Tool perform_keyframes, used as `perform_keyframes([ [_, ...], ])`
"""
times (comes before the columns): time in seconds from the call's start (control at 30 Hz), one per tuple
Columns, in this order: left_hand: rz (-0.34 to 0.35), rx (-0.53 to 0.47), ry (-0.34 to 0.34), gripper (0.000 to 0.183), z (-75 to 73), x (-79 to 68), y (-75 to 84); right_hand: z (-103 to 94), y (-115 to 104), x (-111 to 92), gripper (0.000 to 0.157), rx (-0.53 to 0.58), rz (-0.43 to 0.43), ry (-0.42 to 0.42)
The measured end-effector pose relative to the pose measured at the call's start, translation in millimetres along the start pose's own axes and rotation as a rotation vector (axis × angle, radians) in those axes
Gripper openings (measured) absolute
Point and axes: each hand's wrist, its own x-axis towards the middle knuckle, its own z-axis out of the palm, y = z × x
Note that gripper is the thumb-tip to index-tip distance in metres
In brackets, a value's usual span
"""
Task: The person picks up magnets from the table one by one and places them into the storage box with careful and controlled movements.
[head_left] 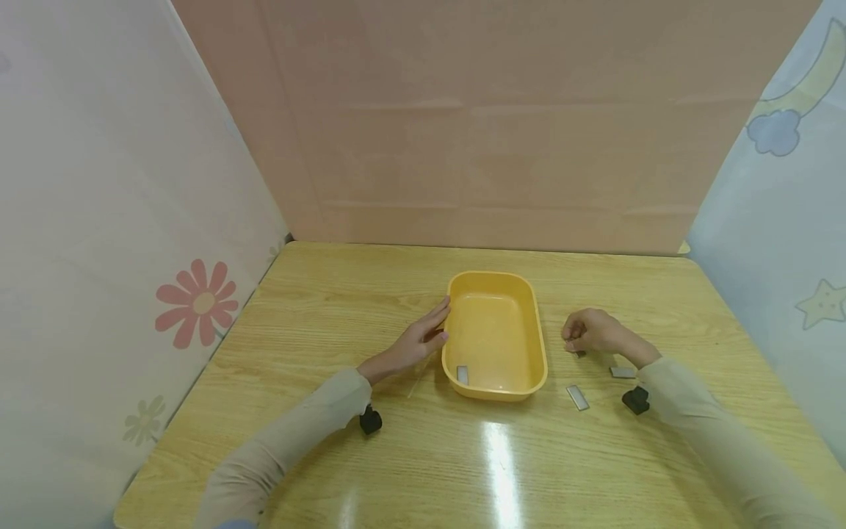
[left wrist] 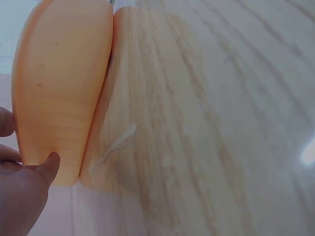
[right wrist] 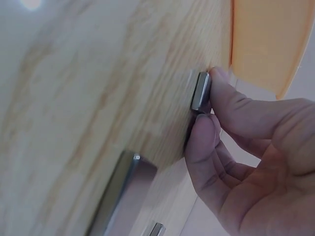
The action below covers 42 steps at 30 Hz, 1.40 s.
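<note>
Metal bars point(head_left: 577, 397), one inside a yellow tray point(head_left: 492, 330) and three to its right, are in play on a wood-grain worktop point(head_left: 350, 294). At left, my left hand point(head_left: 413, 347) is released, straight fingers resting along the tray's outer wall; too hard a push there could slide the tray rightward. Inside, one bar point(head_left: 463, 375) lies near the tray's front left corner, where a sharp jolt to the wall might send it skidding. Right of the tray, a loose bar point(head_left: 578, 397) lies on the worktop, nearer to me than my right hand point(head_left: 591, 330), and a low drop of my palm could knock it askew. That hand's grip has another bar point(right wrist: 201, 92) pinched between thumb and fingertip; so slim a piece, held off-centre, could twist or slip out. Whether it is clear of the worktop I cannot tell, since my fingers hide part of it. Farthest right, an outlying bar point(head_left: 622, 372) lies just beside my sleeve cuff point(head_left: 664, 382), where a low sweep of the forearm could drag it across the wood.
</note>
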Motion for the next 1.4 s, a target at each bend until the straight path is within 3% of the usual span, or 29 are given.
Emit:
perform_keyframes([
  [0.27, -0.003, 0.000, -0.002, 0.057, 2.2, -2.9, -2.6, 2.5, 3.1, -0.2, 0.010, -0.001, 0.005, -0.006],
  [0.53, -0.012, 0.020, 0.010, 0.056, 0.0, -3.6, -0.1, -0.2, -4.2, 1.7, 0.012, -0.084, 0.004, 0.021],
  [1.4, 0.001, -0.011, -0.008, 0.056, -1.9, -0.1, 3.9, -5.4, 0.2, 1.3, 0.012, -0.066, 0.040, 0.039],
])
